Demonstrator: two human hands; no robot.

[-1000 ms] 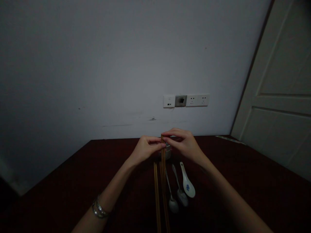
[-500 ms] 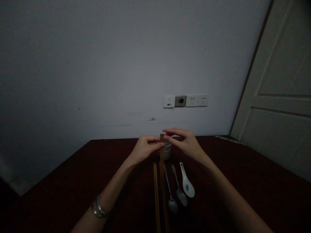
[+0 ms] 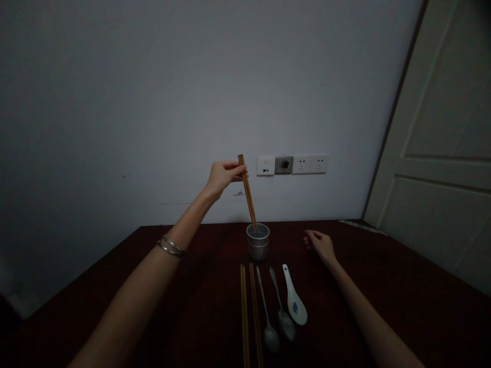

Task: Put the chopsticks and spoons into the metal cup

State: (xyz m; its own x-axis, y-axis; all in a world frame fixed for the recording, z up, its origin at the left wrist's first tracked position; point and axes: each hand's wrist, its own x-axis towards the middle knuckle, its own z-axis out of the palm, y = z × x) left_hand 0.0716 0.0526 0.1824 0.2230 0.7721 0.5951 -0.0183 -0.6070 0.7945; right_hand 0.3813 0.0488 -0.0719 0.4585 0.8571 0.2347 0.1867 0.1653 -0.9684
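Note:
My left hand is closed around the upper part of a pair of wooden chopsticks, holding them at a slant. Their lower tips reach into the mouth of a grey metal cup with a patterned side. To the right of the cup, my right hand is low over the table, its fingers curled in and nothing visible in them. In front of the cup lie two more pairs of chopsticks, two metal spoons and a white ceramic spoon with a blue mark.
The dark red table meets a pale wall at its back edge. Sockets and a switch are set in the wall. A panelled door stands at the right, near a flat strip on the table.
My left hand has lifted the chopsticks up and tilted them over the cup. My right hand has let go its place beside them and moved down to the right.

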